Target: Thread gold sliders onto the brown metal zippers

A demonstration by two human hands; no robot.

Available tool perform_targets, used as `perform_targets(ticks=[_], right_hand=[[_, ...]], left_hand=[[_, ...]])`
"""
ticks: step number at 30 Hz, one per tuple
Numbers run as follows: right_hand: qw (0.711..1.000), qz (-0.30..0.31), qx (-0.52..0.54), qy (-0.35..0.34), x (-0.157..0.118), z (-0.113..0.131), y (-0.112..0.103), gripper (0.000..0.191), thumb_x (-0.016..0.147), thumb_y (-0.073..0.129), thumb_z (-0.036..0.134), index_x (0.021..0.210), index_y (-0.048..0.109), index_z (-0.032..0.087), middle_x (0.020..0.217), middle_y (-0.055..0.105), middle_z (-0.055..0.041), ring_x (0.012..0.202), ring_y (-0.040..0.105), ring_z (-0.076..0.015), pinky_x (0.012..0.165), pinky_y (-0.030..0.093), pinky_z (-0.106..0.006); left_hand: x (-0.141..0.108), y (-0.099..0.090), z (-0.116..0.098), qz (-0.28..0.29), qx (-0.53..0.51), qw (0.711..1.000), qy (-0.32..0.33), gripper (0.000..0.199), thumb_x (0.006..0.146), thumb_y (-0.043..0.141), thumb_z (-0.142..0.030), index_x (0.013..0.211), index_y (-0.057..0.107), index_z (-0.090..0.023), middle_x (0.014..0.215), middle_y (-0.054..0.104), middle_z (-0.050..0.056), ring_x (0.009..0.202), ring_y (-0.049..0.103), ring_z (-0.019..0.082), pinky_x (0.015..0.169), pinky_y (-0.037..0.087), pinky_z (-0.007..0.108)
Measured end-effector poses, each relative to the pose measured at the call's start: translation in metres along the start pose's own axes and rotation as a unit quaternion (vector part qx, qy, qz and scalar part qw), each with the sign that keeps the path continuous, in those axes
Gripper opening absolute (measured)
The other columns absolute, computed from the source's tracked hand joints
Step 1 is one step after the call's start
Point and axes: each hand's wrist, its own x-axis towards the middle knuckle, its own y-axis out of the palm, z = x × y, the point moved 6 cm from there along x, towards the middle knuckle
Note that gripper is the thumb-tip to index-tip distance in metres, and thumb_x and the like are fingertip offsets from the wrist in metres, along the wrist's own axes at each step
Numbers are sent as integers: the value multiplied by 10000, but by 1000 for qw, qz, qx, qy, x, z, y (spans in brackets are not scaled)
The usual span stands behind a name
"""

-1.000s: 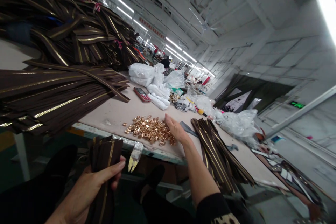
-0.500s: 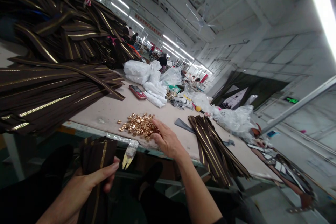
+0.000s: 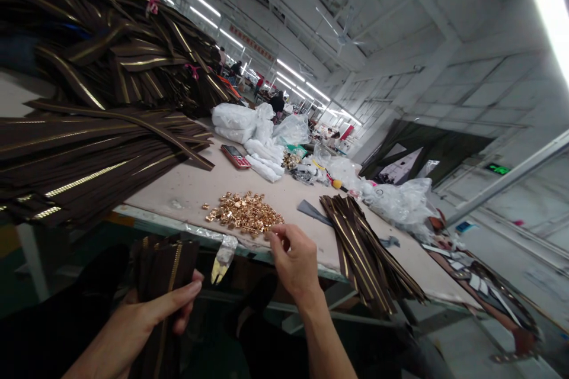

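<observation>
Left hand (image 3: 153,314) wrapped around a bundle of dark zippers (image 3: 165,272) with gold teeth, right hand (image 3: 296,263) pinched closed on something too small to tell, a heap of gold zipper sliders (image 3: 244,213) on the tabletop (image 3: 178,189) just ahead and left of it.

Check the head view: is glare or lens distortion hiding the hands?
Head view: the ceiling tube light blows out at top right and the wide lens tilts and bows the walls, but neither hides the hands; the left hand and right hand show clearly, without visible blur.

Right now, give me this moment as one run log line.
left hand: holds brown zippers | right hand: beside gold metal pieces
</observation>
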Motion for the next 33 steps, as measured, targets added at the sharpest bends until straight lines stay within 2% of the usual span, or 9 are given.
perform_targets(ticks=[3, 6, 10, 15, 19, 24, 27, 30, 33], right_hand=[[997, 27, -47, 62, -8, 12, 10, 90, 899, 713, 259, 842, 718, 191, 794, 719, -27, 712, 666, -184, 678, 442, -276], [985, 52, -103, 128, -7, 17, 21, 138, 894, 730, 319, 855, 744, 188, 849, 745, -59, 778, 695, -231, 683, 421, -297], [984, 50, -101, 140, 0, 20, 29, 141, 908, 712, 311, 868, 762, 185, 868, 760, -75, 791, 702, -256, 684, 411, -312], [989, 42, -68, 122, -1, 18, 28, 133, 927, 670, 240, 847, 749, 169, 846, 754, -84, 799, 699, -251, 701, 419, -310], [993, 12, -6, 117, -9, 12, 19, 104, 936, 634, 205, 902, 724, 168, 833, 756, -50, 738, 691, -204, 711, 459, -292], [989, -13, 82, 120, -18, 6, 12, 50, 891, 687, 197, 900, 735, 183, 801, 754, -9, 711, 697, -163, 670, 523, -243], [986, -20, 147, 74, -21, 18, 10, 87, 869, 700, 153, 897, 770, 195, 838, 753, -19, 778, 702, -163, 710, 537, -242], [976, -24, 218, 15, -27, 39, 7, 160, 861, 689, 84, 910, 787, 200, 858, 740, -32, 815, 697, -156, 749, 542, -236], [969, -8, 246, -21, -38, 59, 8, 203, 853, 680, 35, 940, 778, 191, 871, 729, -42, 817, 694, -151, 744, 547, -229]], left_hand=[[-2, 3, 1, 34, 0, 999, -7, 499, 552, 925, -526, 874, 717, -206, 556, 566, -64, 510, 495, 103, 473, 434, 191], [-5, 6, -3, 29, 14, 999, -3, 528, 528, 926, -550, 856, 719, -193, 544, 565, -67, 509, 494, 101, 473, 424, 185], [-8, 8, -9, 23, 19, 1000, 3, 578, 478, 942, -554, 853, 731, -168, 538, 570, -65, 503, 489, 95, 462, 396, 172], [-6, 5, -5, 36, 12, 999, 3, 500, 560, 912, -549, 871, 750, -193, 563, 585, -63, 523, 489, 100, 498, 403, 190], [-7, 4, -4, 48, 14, 999, 7, 477, 596, 892, -552, 899, 767, -205, 555, 577, -66, 543, 486, 112, 535, 413, 211], [-8, 8, -5, 55, 29, 998, 18, 494, 605, 892, -529, 935, 767, -184, 577, 593, -61, 542, 487, 112, 537, 413, 218], [-9, 9, -3, 52, 13, 999, 0, 529, 568, 912, -521, 943, 757, -182, 579, 601, -61, 542, 492, 112, 530, 414, 216], [-12, 10, -7, 44, 13, 999, -1, 541, 540, 926, -505, 924, 744, -171, 586, 608, -58, 535, 496, 106, 517, 409, 209], [-16, 11, -11, 36, 20, 999, -5, 574, 493, 940, -499, 900, 737, -149, 602, 613, -48, 533, 502, 101, 514, 412, 205]])
